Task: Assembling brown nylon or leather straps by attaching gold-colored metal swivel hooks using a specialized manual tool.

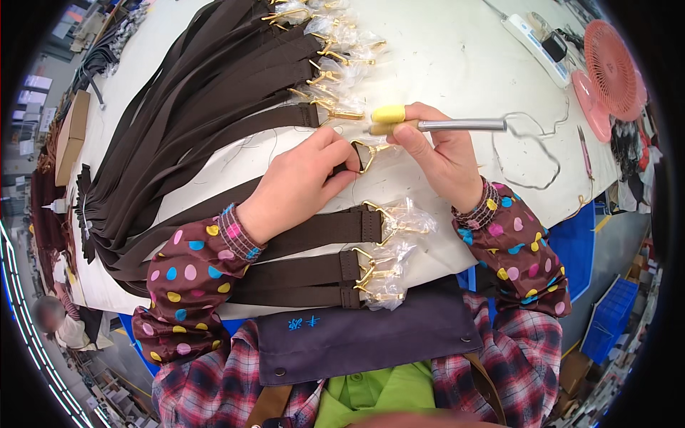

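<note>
My left hand (303, 178) pinches the end of a dark brown webbing strap (349, 158) beside its gold metal buckle (368, 155). In my right hand (446, 160) is a pen-shaped tool with a silver barrel (464, 125), held between thumb and fingers, its tip pointing left above the buckle. One right finger wears a yellow cover (389, 114). Nearer me lie finished-looking strap ends (314, 232) with gold hooks in clear plastic (403, 221). Beyond my left hand, a thick bundle of straps (235, 71) fans out, hooks likewise wrapped.
The white table (457, 50) carries a white power strip (535, 50) with a black plug and a pink fan (610, 71) at far right. A thin grey cord (528, 182) loops right of the tool. Slim tweezers-like tool (585, 150) lies near the right edge. Blue bins (610, 314) stand below.
</note>
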`<state>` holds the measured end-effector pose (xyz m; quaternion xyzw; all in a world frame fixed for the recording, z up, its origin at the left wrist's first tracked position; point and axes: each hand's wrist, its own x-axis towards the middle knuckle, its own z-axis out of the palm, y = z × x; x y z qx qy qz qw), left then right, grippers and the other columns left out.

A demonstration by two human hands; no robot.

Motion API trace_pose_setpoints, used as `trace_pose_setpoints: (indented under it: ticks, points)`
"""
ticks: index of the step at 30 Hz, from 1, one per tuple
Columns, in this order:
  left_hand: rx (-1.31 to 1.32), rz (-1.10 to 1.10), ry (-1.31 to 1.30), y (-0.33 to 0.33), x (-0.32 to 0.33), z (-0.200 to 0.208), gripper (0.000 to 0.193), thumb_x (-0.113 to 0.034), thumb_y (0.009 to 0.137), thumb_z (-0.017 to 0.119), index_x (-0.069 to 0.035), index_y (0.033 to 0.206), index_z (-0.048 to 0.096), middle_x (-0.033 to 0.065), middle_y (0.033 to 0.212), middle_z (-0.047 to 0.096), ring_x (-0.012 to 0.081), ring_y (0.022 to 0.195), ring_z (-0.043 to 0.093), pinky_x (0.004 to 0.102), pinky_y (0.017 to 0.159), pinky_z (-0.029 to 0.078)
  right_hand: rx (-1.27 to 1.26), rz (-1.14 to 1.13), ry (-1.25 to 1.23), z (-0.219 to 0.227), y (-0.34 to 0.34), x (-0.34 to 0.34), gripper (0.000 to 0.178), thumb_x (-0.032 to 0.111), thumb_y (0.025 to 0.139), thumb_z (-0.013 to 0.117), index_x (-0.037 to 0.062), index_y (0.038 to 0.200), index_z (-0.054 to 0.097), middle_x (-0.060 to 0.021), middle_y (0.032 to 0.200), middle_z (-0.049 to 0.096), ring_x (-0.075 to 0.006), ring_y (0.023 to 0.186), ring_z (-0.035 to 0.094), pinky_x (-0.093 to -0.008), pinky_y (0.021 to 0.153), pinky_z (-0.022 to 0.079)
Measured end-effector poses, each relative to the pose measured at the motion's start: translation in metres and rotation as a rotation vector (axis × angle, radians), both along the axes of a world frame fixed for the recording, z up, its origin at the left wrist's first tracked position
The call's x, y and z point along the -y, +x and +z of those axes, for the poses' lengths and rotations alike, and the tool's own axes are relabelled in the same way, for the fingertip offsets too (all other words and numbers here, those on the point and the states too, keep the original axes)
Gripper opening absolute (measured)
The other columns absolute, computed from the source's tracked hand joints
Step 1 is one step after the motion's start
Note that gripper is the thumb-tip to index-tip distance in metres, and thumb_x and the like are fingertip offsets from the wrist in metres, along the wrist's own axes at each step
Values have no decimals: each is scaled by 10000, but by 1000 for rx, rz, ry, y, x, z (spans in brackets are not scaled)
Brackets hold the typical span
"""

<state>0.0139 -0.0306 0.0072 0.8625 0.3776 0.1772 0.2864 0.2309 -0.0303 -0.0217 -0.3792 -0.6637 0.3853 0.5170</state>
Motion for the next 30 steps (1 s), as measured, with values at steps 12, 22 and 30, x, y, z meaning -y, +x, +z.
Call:
trace_pose_setpoints:
  ticks: [12, 22, 30]
  points:
    - [204, 125, -378, -10, -6, -5, 143, -101, 878, 635, -9, 919, 534, 98, 825, 594, 215, 729, 600, 326, 649, 468, 124, 60, -191, 6, -16, 4, 249, 191, 852, 689, 24, 861, 504, -81, 720, 642, -147, 636, 613, -267, 564, 475]
    - [197, 99, -334, -10, -6, -3, 145, -99, 888, 620, -5, 924, 517, 109, 834, 600, 243, 748, 609, 342, 668, 472, 222, 44, -152, 0, -18, 4, 267, 182, 834, 696, 15, 853, 489, -86, 698, 615, -167, 594, 591, -290, 532, 465]
    - [193, 105, -354, -10, -6, -4, 146, -98, 888, 620, -2, 927, 517, 116, 838, 603, 251, 758, 611, 345, 670, 472, 234, 62, -170, 2, -18, 3, 274, 178, 828, 699, 13, 844, 481, -97, 689, 596, -191, 587, 584, -306, 529, 456]
